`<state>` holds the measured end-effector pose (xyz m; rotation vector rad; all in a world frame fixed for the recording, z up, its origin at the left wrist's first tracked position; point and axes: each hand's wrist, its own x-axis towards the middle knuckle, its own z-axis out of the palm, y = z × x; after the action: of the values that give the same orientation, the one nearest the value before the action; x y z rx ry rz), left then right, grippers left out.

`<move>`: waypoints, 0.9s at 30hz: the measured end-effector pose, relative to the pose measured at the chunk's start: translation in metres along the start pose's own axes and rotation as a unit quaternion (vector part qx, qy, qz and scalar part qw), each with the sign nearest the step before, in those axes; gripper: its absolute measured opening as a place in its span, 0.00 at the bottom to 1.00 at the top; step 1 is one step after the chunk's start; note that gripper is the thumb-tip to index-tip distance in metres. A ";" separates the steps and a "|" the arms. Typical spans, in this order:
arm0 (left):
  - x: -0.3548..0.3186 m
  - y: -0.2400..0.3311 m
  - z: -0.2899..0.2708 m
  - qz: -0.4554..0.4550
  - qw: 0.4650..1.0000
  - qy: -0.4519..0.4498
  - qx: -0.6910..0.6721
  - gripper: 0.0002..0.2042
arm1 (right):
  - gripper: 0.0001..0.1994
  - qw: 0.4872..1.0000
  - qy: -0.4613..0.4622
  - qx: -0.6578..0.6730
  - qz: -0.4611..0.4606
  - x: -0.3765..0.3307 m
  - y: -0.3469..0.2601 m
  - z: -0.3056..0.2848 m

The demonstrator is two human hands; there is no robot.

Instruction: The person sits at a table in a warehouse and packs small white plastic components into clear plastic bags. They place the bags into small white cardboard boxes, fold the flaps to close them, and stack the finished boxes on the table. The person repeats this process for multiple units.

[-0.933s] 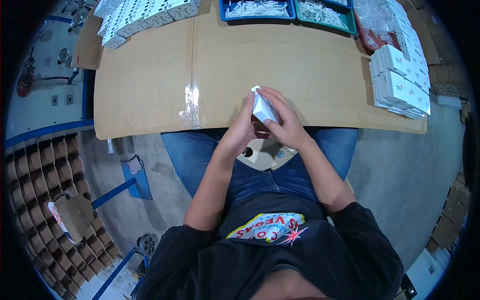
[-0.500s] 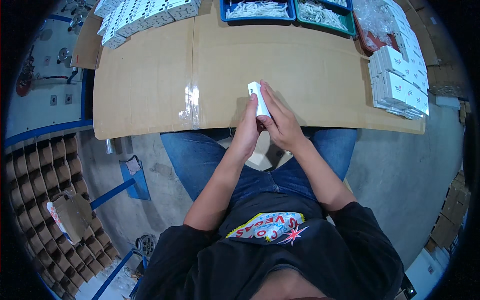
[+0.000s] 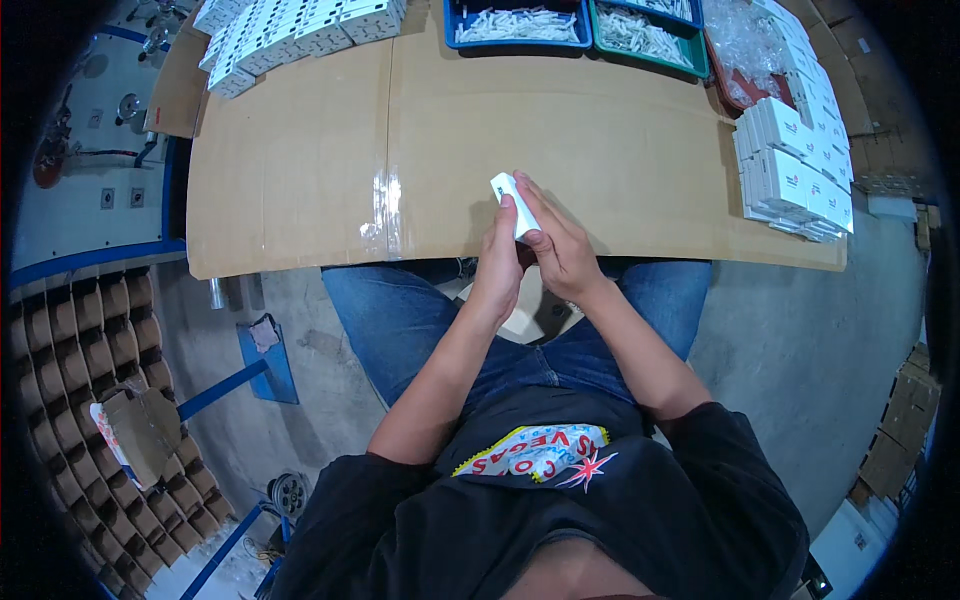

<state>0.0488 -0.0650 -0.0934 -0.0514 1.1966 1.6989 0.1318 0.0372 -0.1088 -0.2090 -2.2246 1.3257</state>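
A small white box is held between my two hands, just over the near edge of the cardboard-covered table. My left hand grips its left side, with the thumb along the upper face. My right hand presses against its right side, the long fingers stretched along it toward the far end and the thumb near its close end. The far end of the box shows a dark printed mark. Its underside and the left fingertips are hidden.
Stacks of small white boxes stand at the far left and at the right. Along the far edge sit a blue tray and a green tray of slim white pieces. Beside them, clear plastic bags fill a reddish tray.
The box and both hands have shifted slightly toward me, and the box leans a little more to the left. Both hands keep hold of it.
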 end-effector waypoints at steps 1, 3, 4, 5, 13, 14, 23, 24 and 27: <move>0.000 0.000 -0.002 0.001 1.000 -0.003 -0.001 0.30 | 0.27 1.000 -0.005 0.008 -0.002 0.003 -0.001 -0.002; 0.000 0.003 -0.007 0.021 0.999 -0.038 0.022 0.30 | 0.28 0.999 0.005 0.036 -0.005 0.005 -0.002 -0.003; -0.001 0.006 -0.007 0.031 0.997 -0.055 0.033 0.31 | 0.29 0.998 0.019 0.055 -0.005 0.005 -0.002 -0.003; -0.003 0.008 -0.004 0.122 0.989 -0.057 0.066 0.32 | 0.30 0.997 0.033 0.075 -0.006 0.005 -0.003 -0.003; 0.000 0.017 -0.008 0.347 0.906 -0.118 0.213 0.52 | 0.35 0.995 0.034 0.098 -0.010 0.000 -0.004 -0.004; 0.000 0.017 -0.008 0.343 0.909 -0.110 0.210 0.54 | 0.36 0.994 0.035 0.098 -0.016 0.000 -0.003 -0.003; 0.003 0.025 -0.017 0.004 0.997 -0.011 0.080 0.35 | 0.37 0.999 -0.001 -0.040 -0.031 0.004 -0.009 -0.009; 0.004 0.023 -0.017 -0.015 0.999 -0.007 0.051 0.39 | 0.36 1.000 0.003 -0.017 -0.017 0.002 -0.004 -0.007; 0.001 0.020 -0.012 0.023 0.999 -0.014 0.028 0.36 | 0.33 0.999 0.020 0.023 0.020 -0.002 0.006 -0.003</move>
<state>0.0283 -0.0728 -0.0862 0.0331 1.2322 1.7007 0.1337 0.0418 -0.1135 -0.2616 -2.1645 1.3797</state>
